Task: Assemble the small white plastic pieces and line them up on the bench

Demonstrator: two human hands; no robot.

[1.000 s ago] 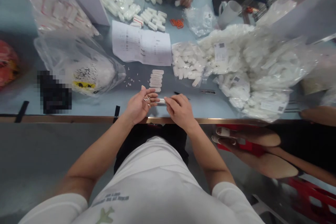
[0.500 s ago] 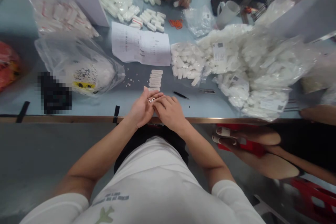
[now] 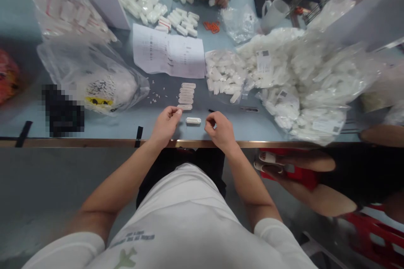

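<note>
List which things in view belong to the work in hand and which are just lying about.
Probably in the work:
- white strip between left hand and right hand
- row of similar strips
- tiny white pieces, scattered

Seemingly lying about:
- white mug
- metal tool; its use can't be told
- black pixelated item

Indoor light, moderate, slightly dim and cool; source out of frame. Glare on clear plastic bags (image 3: pixel 334 71), right side; bright glint on brown worktop edge (image 3: pixel 186 143), centre. Floor, lower left, dark. Wide-angle stretch toward edges, corners soft. Small print on white paper sheet (image 3: pixel 168 52) unreadable. Pixelated black patch (image 3: pixel 63 111), left.
</note>
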